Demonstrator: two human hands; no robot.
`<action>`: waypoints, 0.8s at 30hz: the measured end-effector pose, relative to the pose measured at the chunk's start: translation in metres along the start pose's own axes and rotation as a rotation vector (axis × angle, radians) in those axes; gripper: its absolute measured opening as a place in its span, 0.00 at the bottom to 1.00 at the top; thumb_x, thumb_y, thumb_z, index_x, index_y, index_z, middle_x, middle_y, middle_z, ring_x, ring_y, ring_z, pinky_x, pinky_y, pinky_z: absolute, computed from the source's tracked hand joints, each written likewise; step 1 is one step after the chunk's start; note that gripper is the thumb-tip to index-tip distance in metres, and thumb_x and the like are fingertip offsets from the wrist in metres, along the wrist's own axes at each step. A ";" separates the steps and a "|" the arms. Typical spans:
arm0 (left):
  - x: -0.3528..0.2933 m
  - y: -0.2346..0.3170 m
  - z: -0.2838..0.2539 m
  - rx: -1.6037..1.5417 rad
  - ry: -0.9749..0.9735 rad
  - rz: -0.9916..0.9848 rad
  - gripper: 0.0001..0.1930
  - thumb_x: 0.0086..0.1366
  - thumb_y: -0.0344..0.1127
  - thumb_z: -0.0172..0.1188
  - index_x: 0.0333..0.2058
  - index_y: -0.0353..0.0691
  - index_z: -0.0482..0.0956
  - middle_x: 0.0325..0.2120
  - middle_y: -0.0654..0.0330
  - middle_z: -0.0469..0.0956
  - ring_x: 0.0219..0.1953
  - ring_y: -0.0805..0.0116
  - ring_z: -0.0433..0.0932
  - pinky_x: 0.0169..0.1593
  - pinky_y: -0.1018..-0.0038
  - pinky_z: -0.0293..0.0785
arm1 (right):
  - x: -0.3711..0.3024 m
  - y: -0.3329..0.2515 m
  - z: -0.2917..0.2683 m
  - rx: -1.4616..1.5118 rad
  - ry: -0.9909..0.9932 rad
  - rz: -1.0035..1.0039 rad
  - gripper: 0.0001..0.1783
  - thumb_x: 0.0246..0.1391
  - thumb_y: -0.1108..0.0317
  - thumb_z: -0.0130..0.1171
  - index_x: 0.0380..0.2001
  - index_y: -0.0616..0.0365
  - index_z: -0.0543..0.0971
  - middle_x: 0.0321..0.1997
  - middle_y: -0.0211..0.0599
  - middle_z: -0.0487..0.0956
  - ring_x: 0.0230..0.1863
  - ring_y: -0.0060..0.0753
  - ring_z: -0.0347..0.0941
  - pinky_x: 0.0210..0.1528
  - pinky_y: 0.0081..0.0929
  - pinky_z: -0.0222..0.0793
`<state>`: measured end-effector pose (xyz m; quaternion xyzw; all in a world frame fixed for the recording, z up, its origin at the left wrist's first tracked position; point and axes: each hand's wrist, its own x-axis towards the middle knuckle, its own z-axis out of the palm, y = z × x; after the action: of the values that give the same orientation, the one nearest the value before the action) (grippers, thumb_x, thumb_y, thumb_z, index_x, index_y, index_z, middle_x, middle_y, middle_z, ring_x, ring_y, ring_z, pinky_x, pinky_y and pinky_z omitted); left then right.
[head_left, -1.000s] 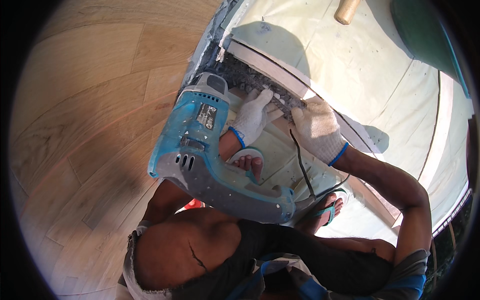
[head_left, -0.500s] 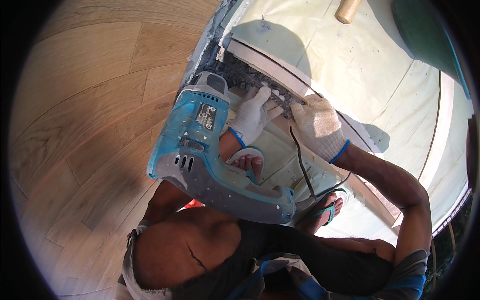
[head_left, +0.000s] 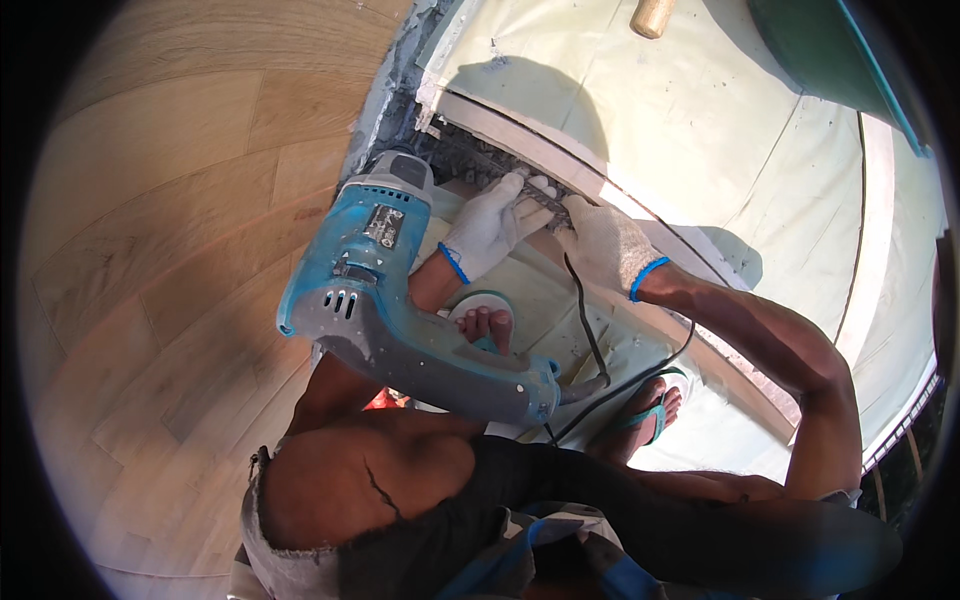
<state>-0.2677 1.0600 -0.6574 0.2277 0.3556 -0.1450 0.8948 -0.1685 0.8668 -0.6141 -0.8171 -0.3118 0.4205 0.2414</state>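
My left hand [head_left: 487,232], in a white knit glove with a blue cuff, reaches under the power tool to a groove of dark broken rubble [head_left: 475,165]. Its fingers are stretched out, partly apart, beside pale lumps [head_left: 541,186]. My right hand [head_left: 608,246], gloved alike, has its fingers bent together at the groove's near end, by a dark ridged strip; what they hold is hidden. A dusty blue-and-grey rotary hammer [head_left: 375,265] leans over my left forearm. Its head meets the rubble, and its rear handle [head_left: 480,385] lies near my knees.
Wood-look planks [head_left: 200,200] cover the left side. Pale sheeting [head_left: 690,120] lies right, crossed by light strips [head_left: 870,230]. A black cable [head_left: 590,320] loops by my sandalled feet [head_left: 650,415]. A wooden handle [head_left: 652,17] and green container [head_left: 830,55] are at the far right.
The whole view has shifted slightly, so most things sit a little further left. Both hands stay at the groove, now closer together. The rotary hammer keeps its place against the rubble.
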 end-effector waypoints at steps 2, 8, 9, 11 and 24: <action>0.001 -0.002 0.004 0.005 -0.004 0.008 0.12 0.84 0.43 0.50 0.59 0.48 0.73 0.53 0.66 0.78 0.62 0.65 0.77 0.71 0.59 0.71 | -0.004 0.002 -0.004 -0.085 0.057 -0.097 0.15 0.64 0.64 0.60 0.44 0.67 0.76 0.31 0.60 0.83 0.42 0.67 0.83 0.47 0.56 0.78; 0.008 -0.007 -0.006 -0.026 -0.017 0.050 0.12 0.84 0.44 0.49 0.58 0.49 0.74 0.54 0.66 0.78 0.62 0.67 0.76 0.69 0.62 0.70 | -0.006 -0.004 -0.011 -0.068 0.104 -0.119 0.20 0.63 0.67 0.60 0.55 0.65 0.75 0.39 0.60 0.83 0.46 0.66 0.82 0.47 0.56 0.77; 0.005 -0.008 -0.008 -0.014 0.005 0.061 0.12 0.84 0.44 0.49 0.58 0.49 0.74 0.54 0.66 0.78 0.62 0.67 0.75 0.69 0.62 0.70 | -0.006 -0.003 -0.008 -0.050 0.147 -0.128 0.21 0.62 0.67 0.60 0.56 0.63 0.75 0.40 0.59 0.84 0.47 0.66 0.82 0.48 0.55 0.78; 0.010 -0.008 -0.008 0.012 -0.004 0.078 0.12 0.85 0.44 0.49 0.58 0.49 0.74 0.54 0.67 0.78 0.63 0.67 0.75 0.69 0.62 0.70 | -0.010 -0.004 -0.019 -0.066 0.142 -0.150 0.22 0.61 0.67 0.62 0.57 0.60 0.77 0.43 0.56 0.84 0.48 0.63 0.82 0.51 0.53 0.78; 0.022 -0.014 -0.025 -0.050 -0.035 0.097 0.18 0.83 0.42 0.53 0.66 0.46 0.72 0.61 0.63 0.74 0.66 0.63 0.73 0.70 0.57 0.74 | 0.050 -0.008 -0.196 -0.229 0.674 0.088 0.32 0.67 0.46 0.57 0.58 0.65 0.82 0.46 0.57 0.88 0.51 0.59 0.85 0.57 0.51 0.78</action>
<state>-0.2723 1.0585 -0.6931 0.2198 0.3318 -0.0965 0.9123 0.0158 0.8821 -0.5320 -0.9443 -0.2242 0.0998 0.2194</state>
